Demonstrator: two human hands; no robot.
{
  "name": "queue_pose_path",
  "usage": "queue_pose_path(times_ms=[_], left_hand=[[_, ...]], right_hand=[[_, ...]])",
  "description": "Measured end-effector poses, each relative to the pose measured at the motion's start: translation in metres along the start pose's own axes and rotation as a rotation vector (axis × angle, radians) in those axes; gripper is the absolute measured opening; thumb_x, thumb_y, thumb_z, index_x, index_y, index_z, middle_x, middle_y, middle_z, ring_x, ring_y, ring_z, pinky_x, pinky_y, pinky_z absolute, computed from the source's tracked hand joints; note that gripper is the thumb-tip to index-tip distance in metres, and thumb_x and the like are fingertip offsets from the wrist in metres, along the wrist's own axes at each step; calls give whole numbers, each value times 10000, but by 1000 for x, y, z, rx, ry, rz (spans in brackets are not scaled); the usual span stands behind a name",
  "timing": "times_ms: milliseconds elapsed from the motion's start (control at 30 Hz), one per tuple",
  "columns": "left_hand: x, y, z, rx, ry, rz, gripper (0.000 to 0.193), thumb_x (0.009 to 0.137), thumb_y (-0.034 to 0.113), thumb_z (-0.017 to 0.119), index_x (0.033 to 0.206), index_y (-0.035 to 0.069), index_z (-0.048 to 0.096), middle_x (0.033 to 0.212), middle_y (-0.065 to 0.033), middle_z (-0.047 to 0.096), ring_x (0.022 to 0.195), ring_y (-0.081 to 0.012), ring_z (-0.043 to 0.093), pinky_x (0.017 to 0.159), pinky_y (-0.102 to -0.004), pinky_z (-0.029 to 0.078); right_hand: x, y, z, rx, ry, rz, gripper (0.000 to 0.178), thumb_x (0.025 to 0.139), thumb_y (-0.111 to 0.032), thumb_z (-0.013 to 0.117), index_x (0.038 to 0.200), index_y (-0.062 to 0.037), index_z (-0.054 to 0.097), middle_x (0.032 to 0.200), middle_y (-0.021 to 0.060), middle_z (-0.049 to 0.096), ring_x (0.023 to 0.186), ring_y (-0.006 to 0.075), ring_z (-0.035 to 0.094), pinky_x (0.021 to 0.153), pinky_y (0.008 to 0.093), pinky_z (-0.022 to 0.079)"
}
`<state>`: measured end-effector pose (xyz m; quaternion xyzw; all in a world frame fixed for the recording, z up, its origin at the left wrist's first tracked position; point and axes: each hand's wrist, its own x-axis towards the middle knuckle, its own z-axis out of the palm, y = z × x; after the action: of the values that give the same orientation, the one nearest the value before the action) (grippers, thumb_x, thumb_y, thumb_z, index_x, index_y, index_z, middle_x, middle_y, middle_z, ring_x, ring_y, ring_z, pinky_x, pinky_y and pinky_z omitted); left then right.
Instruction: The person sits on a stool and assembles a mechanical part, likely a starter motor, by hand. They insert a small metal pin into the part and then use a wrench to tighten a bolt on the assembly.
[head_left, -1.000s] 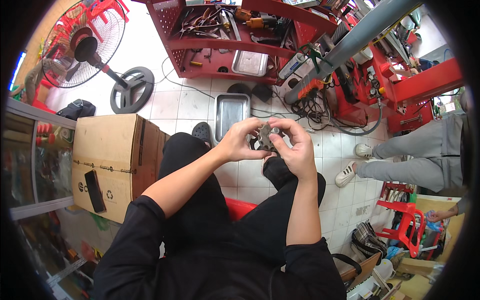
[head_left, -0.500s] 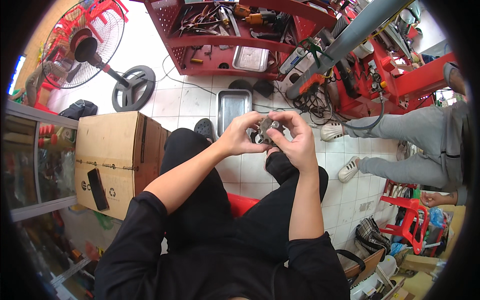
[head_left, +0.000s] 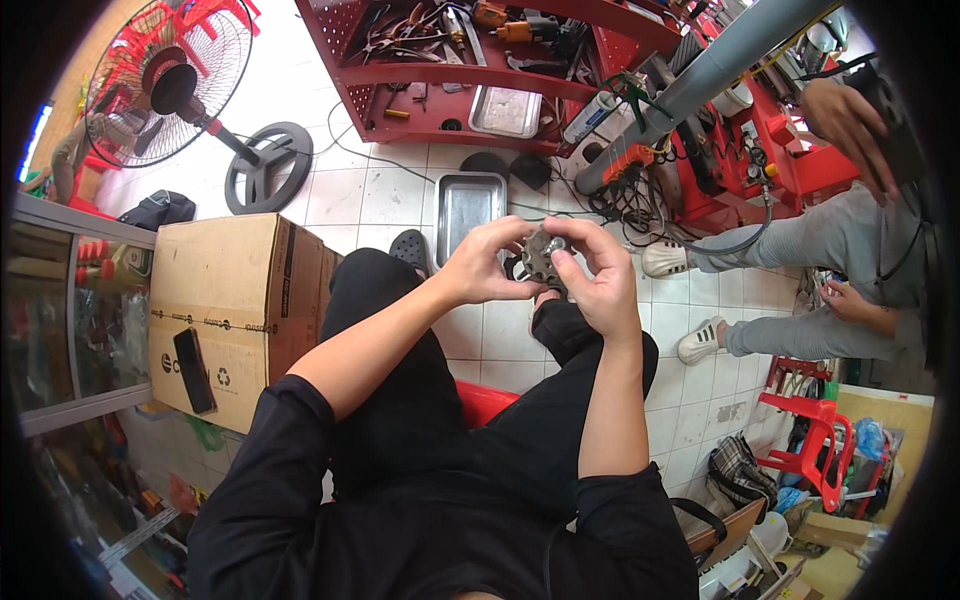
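Above my knees I hold a grey toothed metal part [head_left: 539, 256], like a small gear wheel, with a shiny rounded stud on its right side. My left hand [head_left: 484, 266] curls round its left edge, thumb below and fingers above. Gripping from the right is my right hand [head_left: 601, 283], its thumb pressed close to the stud and the index finger over the top. A dark ring-like piece shows in the gap beside my left fingers; whether it belongs to the part, I cannot tell. Behind my hands, a metal tray [head_left: 470, 212] lies on the tiled floor.
A cardboard box [head_left: 215, 300] with a black phone [head_left: 195, 371] on it stands left. Beyond are a fan [head_left: 172, 85] and a red tool cart [head_left: 440, 75]. Cables [head_left: 625, 205] trail on the floor. At right are a person in grey trousers [head_left: 800, 240] and a red stool [head_left: 815, 440].
The toothed part has turned slightly in my fingers, showing more of its rim. My right hand has shifted a little right. At right, the other person's raised hand has come into view beside a dark object.
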<state>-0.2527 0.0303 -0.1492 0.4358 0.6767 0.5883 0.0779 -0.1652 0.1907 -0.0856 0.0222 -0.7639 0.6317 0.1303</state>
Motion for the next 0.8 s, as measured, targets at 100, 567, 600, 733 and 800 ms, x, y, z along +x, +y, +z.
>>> queue_pose_path(times_ms=[100,567,600,733,800], left_hand=[[1,3,0,-25,12,-4,595,594,191,820,1115,11,595,972,-122,617,862,-250,606,717,-336,518],[1,3,1,-55,16,-13,552,594,172,810,1091,50,603,925,-80,612,834,-221,587,707,-330,474],[1,2,1,-64,21,-12,553,593,172,811,1091,50,603,924,-80,612,835,-221,587,708,-332,473],[1,3,0,-39,11,-8,575,593,180,815,1107,37,600,942,-95,614,845,-233,596,714,-337,494],[2,3,-1,-10,0,5,607,596,192,822,1129,9,599,970,-126,618,855,-250,608,717,-331,530]], right_hand=[[0,5,-1,-32,11,-15,261,792,-30,690,1036,15,611,1054,110,649,961,164,621,854,289,478],[0,-7,4,49,36,44,236,799,-18,669,1026,21,616,1026,108,657,905,152,619,828,283,475],[0,-9,5,57,26,57,227,803,-15,665,1021,22,615,1034,112,657,908,152,619,830,284,475],[3,1,-4,-112,-34,-64,245,800,-16,687,1025,14,595,1049,124,654,937,155,620,834,285,475],[1,3,-1,-40,-7,-2,271,796,-22,694,1043,11,588,1047,124,655,949,158,620,835,286,476]])
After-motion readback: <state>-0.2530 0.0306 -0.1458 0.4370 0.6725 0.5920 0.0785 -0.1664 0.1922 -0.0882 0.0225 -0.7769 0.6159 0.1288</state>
